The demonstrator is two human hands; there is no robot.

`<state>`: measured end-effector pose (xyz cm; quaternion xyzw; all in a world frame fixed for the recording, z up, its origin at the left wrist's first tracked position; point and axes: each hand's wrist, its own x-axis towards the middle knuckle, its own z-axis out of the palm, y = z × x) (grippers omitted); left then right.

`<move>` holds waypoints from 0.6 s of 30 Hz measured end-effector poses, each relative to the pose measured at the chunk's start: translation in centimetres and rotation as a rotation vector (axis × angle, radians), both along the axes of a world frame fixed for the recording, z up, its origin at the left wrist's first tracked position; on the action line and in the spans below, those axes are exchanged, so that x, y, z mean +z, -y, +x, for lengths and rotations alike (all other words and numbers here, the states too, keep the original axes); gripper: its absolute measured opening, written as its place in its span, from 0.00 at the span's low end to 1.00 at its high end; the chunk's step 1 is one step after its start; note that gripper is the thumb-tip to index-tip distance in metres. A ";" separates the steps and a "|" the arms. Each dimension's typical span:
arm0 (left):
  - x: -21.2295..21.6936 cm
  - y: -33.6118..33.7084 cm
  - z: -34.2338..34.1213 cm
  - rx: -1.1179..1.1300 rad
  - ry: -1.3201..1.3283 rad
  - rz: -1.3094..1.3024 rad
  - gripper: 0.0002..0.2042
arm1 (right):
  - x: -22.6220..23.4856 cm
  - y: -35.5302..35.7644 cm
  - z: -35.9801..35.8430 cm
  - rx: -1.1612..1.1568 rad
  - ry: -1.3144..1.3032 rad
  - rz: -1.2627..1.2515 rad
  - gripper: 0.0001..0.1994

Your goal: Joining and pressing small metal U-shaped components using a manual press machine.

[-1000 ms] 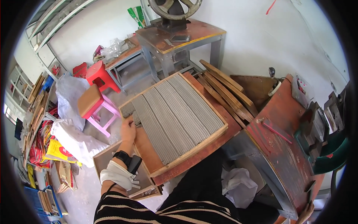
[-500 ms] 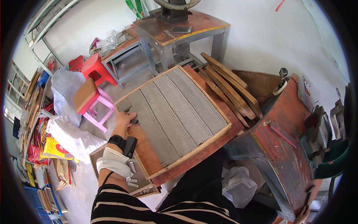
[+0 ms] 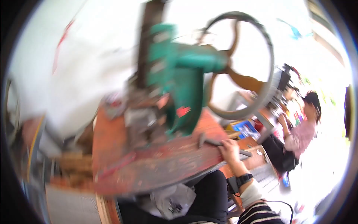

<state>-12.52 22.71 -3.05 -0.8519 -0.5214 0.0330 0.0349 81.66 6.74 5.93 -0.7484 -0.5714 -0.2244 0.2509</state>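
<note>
My right hand (image 3: 230, 151) reaches in from the lower right, a black band at its wrist, and lies at the right edge of the red worn workbench (image 3: 160, 170). Its fingers close over the handle of a hammer (image 3: 212, 142), whose dark head points left on the bench top. Just left of it stands a green press (image 3: 186, 93) with a large handwheel (image 3: 270, 59). My left hand is out of view. At the lower left, the wooden tray (image 3: 100, 209) of grey ribbed strips is partly cut off. Motion blurs much of the view.
A plastic bag (image 3: 175, 201) with dark bits hangs below the bench edge near my legs. To the right, a co-worker in a pink top (image 3: 302, 138) sits at another bench. A wooden tray (image 3: 257, 156) lies beyond my right hand. Wooden boards (image 3: 76, 164) are stacked left.
The view has swung right from the strip tray to the green press. My left hand, which was at the tray's left edge, has left the view; my right hand is now on the hammer.
</note>
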 end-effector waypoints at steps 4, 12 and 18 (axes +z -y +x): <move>14.8 -14.7 10.9 -0.053 0.202 0.104 0.20 | 2.7 3.4 -1.3 -0.165 -0.032 -0.010 0.13; 20.8 -1.0 27.9 0.306 0.722 -0.131 0.11 | 2.5 4.2 -1.4 -0.193 -0.083 0.029 0.19; 21.6 6.9 37.1 0.607 1.034 -0.417 0.05 | 5.3 0.1 -7.3 0.371 -0.123 0.348 0.16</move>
